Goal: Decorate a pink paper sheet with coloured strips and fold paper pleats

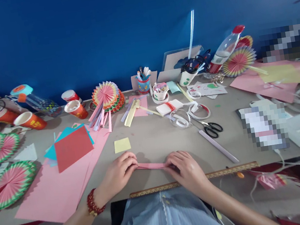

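from the head camera, the left hand and the right hand sat near the front edge of the table, each at one end of a folded pink paper strip. the fingers of both hands were closed together, pinching the strip's ends, and it ran level between them, low over the tabletop. a red bead bracelet circled the left wrist. a yellow square of paper lay just behind the left hand. black scissors and a grey ruler lay behind and to the right of the right hand. large pink sheets under a red sheet spread out to the left.
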The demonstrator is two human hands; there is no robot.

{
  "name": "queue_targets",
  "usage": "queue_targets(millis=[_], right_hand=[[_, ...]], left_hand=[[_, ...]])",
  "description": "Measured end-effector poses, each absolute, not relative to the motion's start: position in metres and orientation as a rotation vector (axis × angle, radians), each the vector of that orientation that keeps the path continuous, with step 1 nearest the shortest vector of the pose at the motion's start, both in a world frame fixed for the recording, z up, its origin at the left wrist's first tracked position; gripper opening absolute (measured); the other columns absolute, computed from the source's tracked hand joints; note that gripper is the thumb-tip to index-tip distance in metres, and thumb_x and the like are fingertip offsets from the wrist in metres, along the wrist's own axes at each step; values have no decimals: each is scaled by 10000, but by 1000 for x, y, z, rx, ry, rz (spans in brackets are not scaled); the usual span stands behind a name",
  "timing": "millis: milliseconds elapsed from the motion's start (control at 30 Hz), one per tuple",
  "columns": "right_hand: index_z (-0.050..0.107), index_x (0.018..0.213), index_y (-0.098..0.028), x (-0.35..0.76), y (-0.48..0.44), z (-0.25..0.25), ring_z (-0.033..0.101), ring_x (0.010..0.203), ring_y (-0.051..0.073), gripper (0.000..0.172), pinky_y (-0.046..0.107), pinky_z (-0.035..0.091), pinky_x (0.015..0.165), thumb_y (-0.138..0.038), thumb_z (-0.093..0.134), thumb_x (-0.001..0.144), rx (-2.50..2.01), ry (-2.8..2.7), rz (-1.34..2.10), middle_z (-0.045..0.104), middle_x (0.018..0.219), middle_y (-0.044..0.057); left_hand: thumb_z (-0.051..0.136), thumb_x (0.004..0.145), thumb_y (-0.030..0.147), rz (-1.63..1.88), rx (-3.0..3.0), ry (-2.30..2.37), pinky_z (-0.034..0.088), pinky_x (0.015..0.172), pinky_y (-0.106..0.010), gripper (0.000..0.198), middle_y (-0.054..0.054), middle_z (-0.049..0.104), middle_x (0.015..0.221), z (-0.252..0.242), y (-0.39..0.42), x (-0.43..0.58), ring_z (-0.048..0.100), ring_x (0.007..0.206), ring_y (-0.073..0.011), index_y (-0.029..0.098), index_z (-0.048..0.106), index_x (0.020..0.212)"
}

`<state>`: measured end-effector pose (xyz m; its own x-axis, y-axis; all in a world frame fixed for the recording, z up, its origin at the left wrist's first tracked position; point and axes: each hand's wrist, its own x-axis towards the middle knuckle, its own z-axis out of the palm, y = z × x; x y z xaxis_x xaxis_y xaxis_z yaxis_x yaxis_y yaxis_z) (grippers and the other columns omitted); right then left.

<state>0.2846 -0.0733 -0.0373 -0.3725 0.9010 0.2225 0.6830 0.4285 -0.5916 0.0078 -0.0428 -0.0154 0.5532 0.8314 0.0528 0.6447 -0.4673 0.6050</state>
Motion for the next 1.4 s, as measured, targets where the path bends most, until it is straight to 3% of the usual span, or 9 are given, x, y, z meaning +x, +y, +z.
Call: queue_targets(millis=[333,567,900,1400], right_hand=[[620,853,-209,283,-72,-34,587,851,199,122,342,431,792,-232,574,964,-1339,-2156,593,655,906,42],[611,841,-204,284,-73,-36,563,870,204,140,356,423,810,-231,560,969,-1347,-2143,607,646,938,49],[593,846,-212,285,-72,-39,543,873,206,144,353,406,796,-240,540,977,-1326,-2155,569,633,967,52],[592,837,-216,286,-68,-35,555,911,208,127,347,407,824,-211,557,959,-1348,-2185,602,631,988,51]], left_hand=[[472,967,162,488,2197,1284,500,819,-276,128,-27,570,1050,-15,-46,15,611,918,-150,205,567,892],[536,921,160,565,2254,1393,500,839,-336,96,-42,566,1003,-22,-50,14,587,943,-195,206,542,837],[564,885,111,659,2254,1558,479,874,-378,121,-44,563,1033,-37,-62,21,565,993,-223,217,521,924],[492,904,107,592,2242,1554,462,890,-395,110,-63,550,1085,-39,-64,16,561,1021,-234,215,503,884]])
